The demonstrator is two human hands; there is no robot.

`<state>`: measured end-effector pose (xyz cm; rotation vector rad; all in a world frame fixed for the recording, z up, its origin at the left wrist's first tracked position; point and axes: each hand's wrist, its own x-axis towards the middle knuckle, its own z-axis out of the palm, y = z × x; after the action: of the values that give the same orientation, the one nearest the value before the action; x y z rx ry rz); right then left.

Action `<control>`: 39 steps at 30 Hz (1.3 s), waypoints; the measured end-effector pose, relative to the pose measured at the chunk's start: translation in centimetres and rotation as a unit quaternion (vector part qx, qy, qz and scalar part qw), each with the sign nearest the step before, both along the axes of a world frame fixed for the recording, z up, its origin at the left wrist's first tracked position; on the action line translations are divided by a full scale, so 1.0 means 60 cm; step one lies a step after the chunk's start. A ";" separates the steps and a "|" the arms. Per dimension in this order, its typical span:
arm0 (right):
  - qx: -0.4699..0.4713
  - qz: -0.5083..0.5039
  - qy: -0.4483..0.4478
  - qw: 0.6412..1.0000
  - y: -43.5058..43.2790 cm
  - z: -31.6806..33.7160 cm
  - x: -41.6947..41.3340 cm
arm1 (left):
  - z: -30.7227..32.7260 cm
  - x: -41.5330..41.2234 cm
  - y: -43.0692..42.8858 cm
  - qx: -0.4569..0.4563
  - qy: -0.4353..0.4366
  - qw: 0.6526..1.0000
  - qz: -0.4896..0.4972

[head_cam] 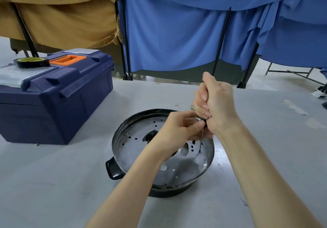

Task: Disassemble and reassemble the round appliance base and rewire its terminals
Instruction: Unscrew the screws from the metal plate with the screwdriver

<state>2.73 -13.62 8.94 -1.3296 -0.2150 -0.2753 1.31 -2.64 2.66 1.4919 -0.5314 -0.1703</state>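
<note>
A round black appliance base (134, 157) sits on the grey table in front of me, its perforated metal plate facing up and a black handle at its left. My right hand (215, 104) grips the handle of a screwdriver (201, 139) held upright, its tip resting in a hole near the plate's right edge. My left hand (178, 130) reaches over the plate, and its fingertips pinch the shaft just below the handle.
A dark blue toolbox (53, 95) with an orange handle stands at the left, a roll of black tape (31, 62) on its lid. Thin wire ends (184, 105) lie behind the base. Blue and tan cloth hangs on frames beyond the table's far edge.
</note>
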 end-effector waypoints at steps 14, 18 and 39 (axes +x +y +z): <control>-0.020 0.278 0.074 0.958 -0.063 0.018 0.014 | 0.008 -0.003 -0.011 0.036 0.024 0.999 -0.025; -0.025 0.192 0.047 0.980 -0.035 0.010 0.011 | 0.000 0.000 -0.001 0.027 0.036 0.999 -0.013; 0.009 0.042 0.030 0.999 -0.022 0.002 0.012 | -0.003 0.004 -0.010 0.026 0.010 0.999 -0.044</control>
<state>3.43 -14.93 9.04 -1.3063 -0.2166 -0.1665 1.57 -3.23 2.49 1.5166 -0.5804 -0.2692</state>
